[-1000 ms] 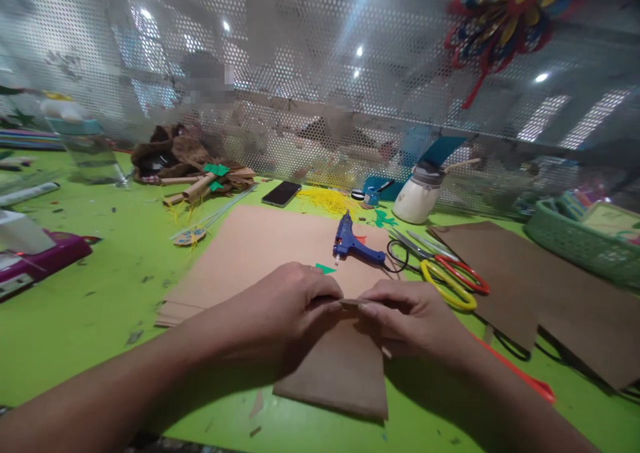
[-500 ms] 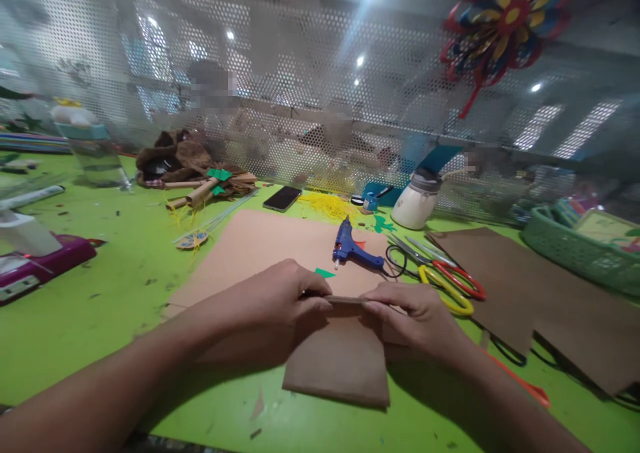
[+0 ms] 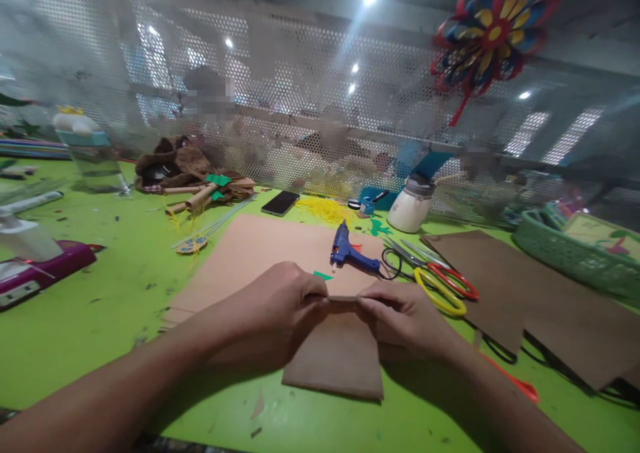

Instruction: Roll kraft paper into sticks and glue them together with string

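A piece of brown paper (image 3: 336, 366) is between my hands, its far edge rolled or folded into a narrow strip. My left hand (image 3: 285, 306) pinches the left end of that strip between thumb and fingers. At the right end, my right hand (image 3: 400, 309) pinches it the same way. The paper's wide near part slopes down toward me. Beneath lie larger light brown sheets (image 3: 260, 246). On them, just beyond my hands, rest a blue glue gun (image 3: 345, 249) and a small green paper scrap (image 3: 323, 275).
Yellow-handled scissors (image 3: 440, 293) and red-handled scissors (image 3: 455, 279) lie right of the glue gun, beside dark brown paper bags (image 3: 490, 286). A green basket (image 3: 570, 253) stands far right. Left are a purple power strip (image 3: 55, 269) and a water jar (image 3: 95, 163). A phone (image 3: 281, 203) lies at the back.
Both hands keep their pinch on the brown paper, and its folded edge looks slightly narrower between them. The whole view has shifted a little; objects on the table stay put.
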`<action>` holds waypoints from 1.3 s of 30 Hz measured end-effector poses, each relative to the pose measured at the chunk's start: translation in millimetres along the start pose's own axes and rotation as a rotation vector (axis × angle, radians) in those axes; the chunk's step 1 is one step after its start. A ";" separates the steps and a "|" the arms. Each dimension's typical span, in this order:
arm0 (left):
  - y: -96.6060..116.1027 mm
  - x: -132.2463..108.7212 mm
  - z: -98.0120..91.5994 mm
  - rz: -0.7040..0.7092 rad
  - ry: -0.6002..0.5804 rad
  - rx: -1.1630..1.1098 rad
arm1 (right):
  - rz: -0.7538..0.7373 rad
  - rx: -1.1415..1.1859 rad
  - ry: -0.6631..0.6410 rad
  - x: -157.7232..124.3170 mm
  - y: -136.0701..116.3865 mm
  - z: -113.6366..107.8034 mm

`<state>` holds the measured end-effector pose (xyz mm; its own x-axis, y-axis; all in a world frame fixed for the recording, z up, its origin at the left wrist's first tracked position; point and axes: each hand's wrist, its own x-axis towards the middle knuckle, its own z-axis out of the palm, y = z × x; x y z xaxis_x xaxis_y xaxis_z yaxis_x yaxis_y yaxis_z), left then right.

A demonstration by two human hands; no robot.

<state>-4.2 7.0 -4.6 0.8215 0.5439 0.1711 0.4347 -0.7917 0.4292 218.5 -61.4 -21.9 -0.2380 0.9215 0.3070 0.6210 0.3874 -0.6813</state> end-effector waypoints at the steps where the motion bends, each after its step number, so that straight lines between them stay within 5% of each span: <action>1: 1.1 -1.2 1.4 -0.005 0.001 -0.004 | 0.004 -0.011 -0.011 0.2 -0.5 1.1; 21: 21.1 6.4 7.6 -0.109 0.004 -0.147 | -0.023 -0.112 -0.017 -0.6 -2.7 17.7; 32: -6.3 3.6 -2.5 -0.219 -0.125 -0.154 | 0.225 0.127 0.002 -0.3 9.7 5.2; 39: -21.4 8.3 -4.9 -0.210 -0.175 -0.271 | 0.428 0.538 0.031 -1.5 23.3 9.5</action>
<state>-8.4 29.8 -8.0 0.7854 0.6125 -0.0892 0.5064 -0.5529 0.6617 226.3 -53.5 -44.6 -0.0279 0.9984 -0.0489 0.1962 -0.0425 -0.9796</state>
